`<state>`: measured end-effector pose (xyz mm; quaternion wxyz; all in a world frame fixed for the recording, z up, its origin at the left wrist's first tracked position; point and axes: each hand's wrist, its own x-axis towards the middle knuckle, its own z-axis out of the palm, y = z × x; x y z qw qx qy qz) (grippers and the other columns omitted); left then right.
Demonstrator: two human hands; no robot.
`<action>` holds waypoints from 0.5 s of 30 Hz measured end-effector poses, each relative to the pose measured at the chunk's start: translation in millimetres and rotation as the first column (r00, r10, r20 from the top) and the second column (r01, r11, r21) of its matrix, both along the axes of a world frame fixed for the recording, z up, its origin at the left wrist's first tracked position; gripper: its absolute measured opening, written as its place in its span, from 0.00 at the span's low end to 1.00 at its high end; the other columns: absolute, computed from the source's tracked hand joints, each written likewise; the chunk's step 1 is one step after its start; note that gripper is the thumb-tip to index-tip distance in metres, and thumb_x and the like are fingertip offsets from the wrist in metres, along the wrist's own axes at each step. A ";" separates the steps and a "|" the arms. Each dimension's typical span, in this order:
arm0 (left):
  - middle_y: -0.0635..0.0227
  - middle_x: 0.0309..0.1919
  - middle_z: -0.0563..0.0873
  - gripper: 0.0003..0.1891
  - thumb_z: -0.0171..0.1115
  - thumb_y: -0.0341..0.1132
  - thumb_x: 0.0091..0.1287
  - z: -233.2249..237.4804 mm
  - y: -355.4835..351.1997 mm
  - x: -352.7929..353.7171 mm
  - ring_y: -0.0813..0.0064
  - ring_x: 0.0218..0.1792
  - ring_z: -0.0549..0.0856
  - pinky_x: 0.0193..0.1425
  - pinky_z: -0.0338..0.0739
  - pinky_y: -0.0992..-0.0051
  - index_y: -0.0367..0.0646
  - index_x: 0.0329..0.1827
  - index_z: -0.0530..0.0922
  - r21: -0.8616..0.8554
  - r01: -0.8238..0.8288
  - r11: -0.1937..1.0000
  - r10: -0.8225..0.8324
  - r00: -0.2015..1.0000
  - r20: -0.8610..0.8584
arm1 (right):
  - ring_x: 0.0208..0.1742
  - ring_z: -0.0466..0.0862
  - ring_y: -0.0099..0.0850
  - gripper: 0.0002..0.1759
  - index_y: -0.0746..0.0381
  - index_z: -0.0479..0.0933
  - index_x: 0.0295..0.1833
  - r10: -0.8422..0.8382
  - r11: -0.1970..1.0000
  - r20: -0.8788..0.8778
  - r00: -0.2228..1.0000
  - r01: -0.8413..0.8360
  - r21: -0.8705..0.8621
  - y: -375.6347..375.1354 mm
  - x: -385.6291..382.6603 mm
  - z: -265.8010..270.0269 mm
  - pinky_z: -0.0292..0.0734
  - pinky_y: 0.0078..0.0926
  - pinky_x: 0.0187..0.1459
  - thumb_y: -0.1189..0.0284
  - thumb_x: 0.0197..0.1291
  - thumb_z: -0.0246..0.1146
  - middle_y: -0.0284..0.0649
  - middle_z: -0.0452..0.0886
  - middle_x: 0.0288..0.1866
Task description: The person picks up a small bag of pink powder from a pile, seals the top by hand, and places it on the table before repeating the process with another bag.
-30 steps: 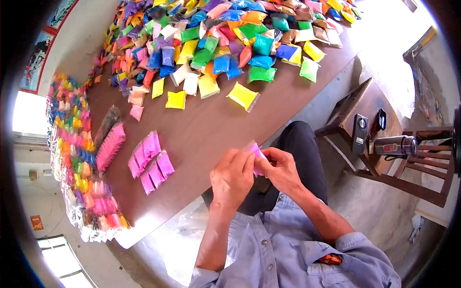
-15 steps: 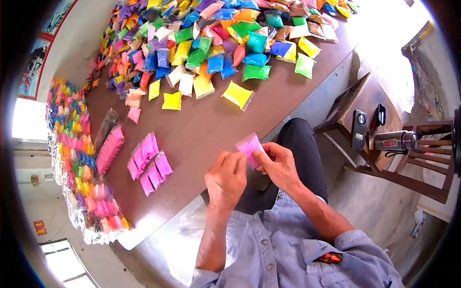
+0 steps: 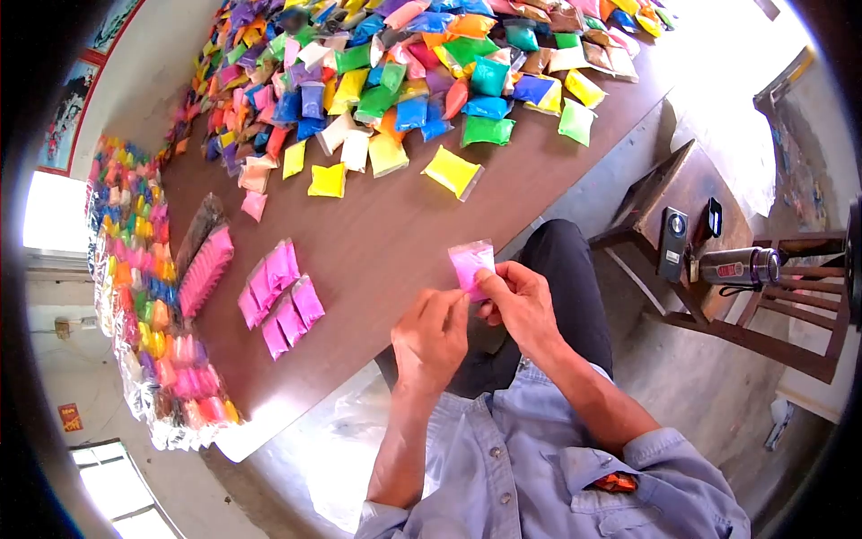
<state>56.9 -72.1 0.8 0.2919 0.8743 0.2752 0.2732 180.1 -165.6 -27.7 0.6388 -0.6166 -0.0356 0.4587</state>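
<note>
Above my lap, at the table's front edge, I hold a small clear packet with bright pink filling. My right hand grips its right side, thumb pressed on the front. With closed fingertips, my left hand pinches the packet's lower left corner. To the left, two short rows of similar pink packets lie on the brown table. Beside them is a longer bundle of pink packets in clear wrap.
A large heap of packets in many colours covers the far side of the table. Filled clear bags line its left edge. On my right, a wooden stool carries a phone, a small black case and a steel flask.
The pink packet has turned more upright between my hands. My left hand has shifted slightly right, its fingertips now at the packet's lower corner.
</note>
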 end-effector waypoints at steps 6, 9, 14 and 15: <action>0.56 0.32 0.88 0.04 0.72 0.29 0.73 0.1 24.0 -3.0 0.59 0.32 0.88 0.37 0.81 0.64 0.37 0.42 0.87 -0.015 -0.119 0.993 0.118 0.989 -0.089 | 0.29 0.88 0.22 0.16 0.63 0.86 0.46 -0.001 0.997 -0.134 0.991 0.011 0.073 -2.1 5.0 -5.5 0.79 0.20 0.31 0.59 0.76 0.69 0.33 0.90 0.36; 0.55 0.33 0.89 0.04 0.72 0.29 0.73 13.9 11.2 0.6 0.59 0.32 0.88 0.37 0.81 0.65 0.37 0.42 0.87 -0.066 -0.068 0.995 0.066 0.997 -0.032 | 0.30 0.88 0.22 0.16 0.61 0.86 0.45 0.003 0.998 -0.205 0.979 0.010 0.063 -2.9 5.5 -0.2 0.79 0.21 0.32 0.58 0.76 0.69 0.32 0.89 0.36; 0.55 0.35 0.90 0.05 0.71 0.30 0.75 4.8 5.6 -2.4 0.60 0.35 0.90 0.40 0.83 0.62 0.37 0.43 0.88 -0.148 -0.055 0.987 0.049 0.998 -0.048 | 0.31 0.89 0.24 0.15 0.60 0.86 0.47 0.052 0.995 -0.236 0.970 -0.032 0.090 -3.8 7.3 -5.4 0.79 0.22 0.33 0.58 0.76 0.68 0.33 0.90 0.38; 0.55 0.35 0.90 0.05 0.71 0.30 0.75 5.0 4.9 -2.8 0.60 0.35 0.90 0.40 0.83 0.62 0.37 0.43 0.88 -0.150 -0.058 0.987 0.052 0.998 -0.045 | 0.31 0.89 0.24 0.15 0.60 0.86 0.47 0.055 0.995 -0.233 0.971 -0.035 0.088 -4.2 7.3 -4.6 0.79 0.22 0.33 0.58 0.76 0.68 0.33 0.90 0.38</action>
